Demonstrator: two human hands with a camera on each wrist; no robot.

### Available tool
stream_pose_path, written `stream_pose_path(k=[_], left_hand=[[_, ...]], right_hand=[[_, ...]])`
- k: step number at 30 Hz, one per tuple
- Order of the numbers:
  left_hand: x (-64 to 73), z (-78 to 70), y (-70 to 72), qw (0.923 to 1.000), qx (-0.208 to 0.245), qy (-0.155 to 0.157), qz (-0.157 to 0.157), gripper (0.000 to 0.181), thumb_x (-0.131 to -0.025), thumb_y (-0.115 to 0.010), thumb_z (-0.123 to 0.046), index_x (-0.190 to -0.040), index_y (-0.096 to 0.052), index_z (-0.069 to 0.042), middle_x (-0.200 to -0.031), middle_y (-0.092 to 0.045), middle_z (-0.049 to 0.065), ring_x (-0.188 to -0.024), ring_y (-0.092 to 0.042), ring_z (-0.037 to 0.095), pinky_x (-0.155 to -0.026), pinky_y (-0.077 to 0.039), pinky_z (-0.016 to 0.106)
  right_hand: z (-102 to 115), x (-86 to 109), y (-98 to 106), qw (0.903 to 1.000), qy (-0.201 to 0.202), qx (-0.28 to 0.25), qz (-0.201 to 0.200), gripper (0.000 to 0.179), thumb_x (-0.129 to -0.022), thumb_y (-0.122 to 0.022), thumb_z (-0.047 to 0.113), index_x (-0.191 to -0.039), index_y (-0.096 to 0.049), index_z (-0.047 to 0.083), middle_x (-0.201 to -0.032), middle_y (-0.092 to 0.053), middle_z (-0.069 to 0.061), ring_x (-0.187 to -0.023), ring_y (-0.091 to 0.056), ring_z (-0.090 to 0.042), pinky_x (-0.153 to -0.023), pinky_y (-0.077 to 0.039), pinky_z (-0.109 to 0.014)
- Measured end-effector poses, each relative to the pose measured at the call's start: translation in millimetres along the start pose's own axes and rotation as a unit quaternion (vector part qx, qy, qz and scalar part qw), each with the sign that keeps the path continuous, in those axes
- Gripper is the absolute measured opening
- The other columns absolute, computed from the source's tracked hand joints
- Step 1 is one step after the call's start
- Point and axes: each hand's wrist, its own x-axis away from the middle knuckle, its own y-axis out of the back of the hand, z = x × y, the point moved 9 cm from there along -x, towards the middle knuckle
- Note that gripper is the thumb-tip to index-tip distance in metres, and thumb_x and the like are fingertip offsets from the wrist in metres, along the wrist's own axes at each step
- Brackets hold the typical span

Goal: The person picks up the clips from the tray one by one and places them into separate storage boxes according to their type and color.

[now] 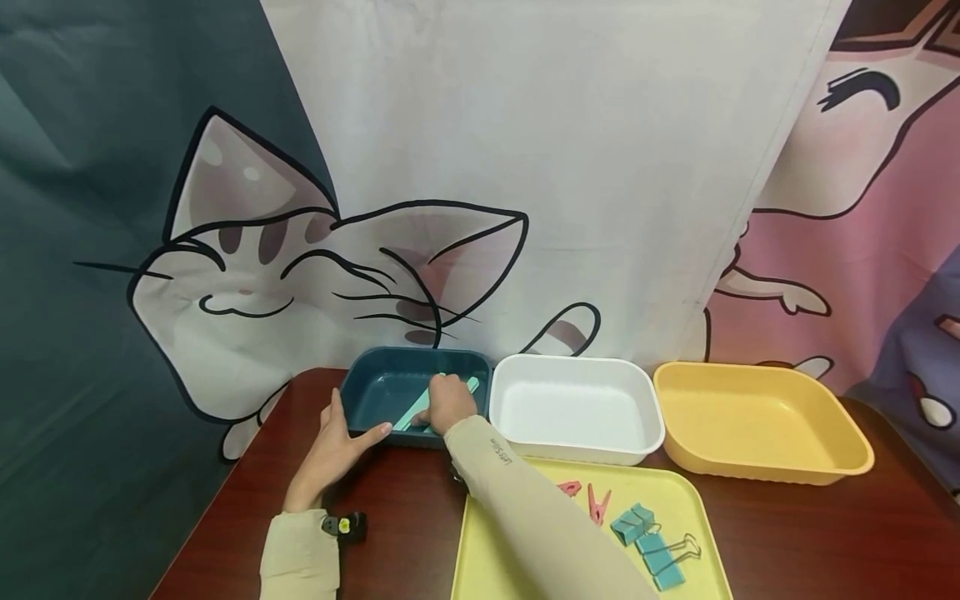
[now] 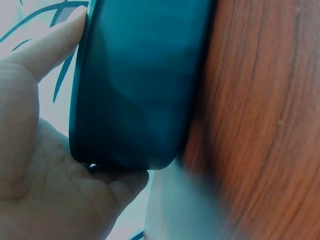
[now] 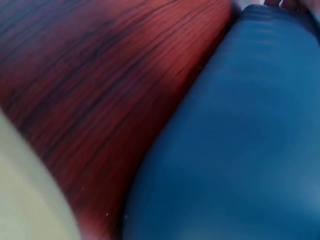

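Note:
A dark blue bin [image 1: 382,392] stands at the left of the table with two long, light green strips [image 1: 414,410] in it; their exact kind is unclear. My left hand [image 1: 335,450] rests against the bin's near left corner, its thumb out along the front side and its fingers along the left side. In the left wrist view, the thumb touches the rim of the bin [image 2: 140,90]. Reaching over the front rim, my right hand [image 1: 452,403] has curled fingers around one strip, which shows on both sides of it. The fingertips are partly hidden.
A white bin [image 1: 573,404] and a yellow bin [image 1: 757,417] stand to the right. In front lies a pale yellow tray [image 1: 480,550] with pink clothespins [image 1: 597,505] and teal binder clips [image 1: 660,560]. The right forearm crosses over the tray. A printed curtain [image 1: 585,167] hangs behind.

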Motion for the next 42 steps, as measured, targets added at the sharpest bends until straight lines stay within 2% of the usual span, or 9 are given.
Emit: stream_pose_path(k=[6, 10, 14, 21, 29, 36, 42], left_hand=[[-1.0, -0.2, -1.2, 1.0000, -0.005, -0.003, 0.003, 0.124, -0.091, -0.071, -0.053, -0.159, 0.019, 0.001, -0.164, 0.004, 0.032, -0.144, -0.019, 0.053, -0.111, -0.024, 0.071], [-1.0, -0.8, -1.5, 1.0000, -0.008, -0.001, 0.005, 0.124, -0.091, -0.070, -0.053, -0.158, 0.020, 0.002, -0.164, 0.004, 0.033, -0.144, -0.019, 0.053, -0.112, -0.023, 0.071], [-0.3, -1.5, -1.5, 0.9999, -0.016, 0.000, 0.006, 0.124, -0.092, -0.070, -0.053, -0.158, 0.019, 0.003, -0.164, 0.004, 0.033, -0.145, -0.018, 0.053, -0.112, -0.022, 0.071], [1.0, -0.7, -0.4, 1.0000, -0.003, 0.004, 0.006, 0.125, -0.092, -0.070, -0.053, -0.158, 0.021, 0.001, -0.164, 0.007, 0.033, -0.146, -0.015, 0.053, -0.113, -0.020, 0.071], [2.2, -2.0, -1.0, 1.0000, -0.002, -0.001, 0.001, 0.124, -0.093, -0.070, -0.053, -0.158, 0.022, -0.001, -0.164, 0.012, 0.030, -0.148, -0.011, 0.052, -0.114, -0.017, 0.070], [1.9, -8.8, 1.3, 0.9990, -0.030, -0.027, -0.018, 0.119, -0.095, -0.066, -0.052, -0.158, 0.020, 0.000, -0.164, 0.014, 0.029, -0.148, -0.013, 0.053, -0.114, -0.020, 0.070], [3.6, -13.6, 3.6, 0.9979, -0.051, -0.027, -0.029, 0.119, -0.096, -0.066, -0.054, -0.158, 0.020, 0.001, -0.163, 0.015, 0.032, -0.145, -0.016, 0.057, -0.112, -0.023, 0.070]], right_hand=[[0.3, 1.8, 7.9, 0.9999, 0.010, -0.006, -0.009, 0.039, -0.074, -0.094, 0.030, -0.095, -0.077, 0.002, -0.070, -0.065, -0.001, -0.065, -0.061, -0.012, -0.063, -0.056, -0.029], [2.9, 4.3, 17.9, 0.9990, 0.027, 0.010, -0.033, 0.043, -0.077, -0.092, 0.033, -0.102, -0.077, 0.002, -0.086, -0.072, -0.006, -0.081, -0.068, -0.018, -0.073, -0.059, -0.032], [7.1, 15.4, 36.5, 0.9971, 0.041, 0.026, -0.059, 0.045, -0.081, -0.089, 0.032, -0.111, -0.076, 0.001, -0.103, -0.075, -0.011, -0.096, -0.070, -0.024, -0.083, -0.059, -0.035], [8.0, 24.7, 57.0, 0.9965, 0.038, 0.023, -0.071, 0.039, -0.085, -0.086, 0.028, -0.114, -0.075, 0.003, -0.105, -0.073, -0.011, -0.098, -0.069, -0.023, -0.086, -0.058, -0.034], [13.9, 40.0, 75.0, 0.9946, 0.062, 0.013, -0.082, 0.040, -0.086, -0.085, 0.027, -0.116, -0.074, 0.002, -0.106, -0.073, -0.012, -0.099, -0.069, -0.025, -0.086, -0.058, -0.035], [16.1, 54.8, 90.9, 0.9926, 0.081, 0.007, -0.090, 0.041, -0.088, -0.084, 0.027, -0.119, -0.074, 0.002, -0.112, -0.073, -0.013, -0.104, -0.068, -0.026, -0.091, -0.056, -0.037], [12.4, 64.6, 104.1, 0.9906, 0.091, -0.007, -0.102, 0.040, -0.087, -0.085, 0.026, -0.116, -0.074, 0.001, -0.110, -0.073, -0.013, -0.102, -0.068, -0.027, -0.090, -0.056, -0.037]])
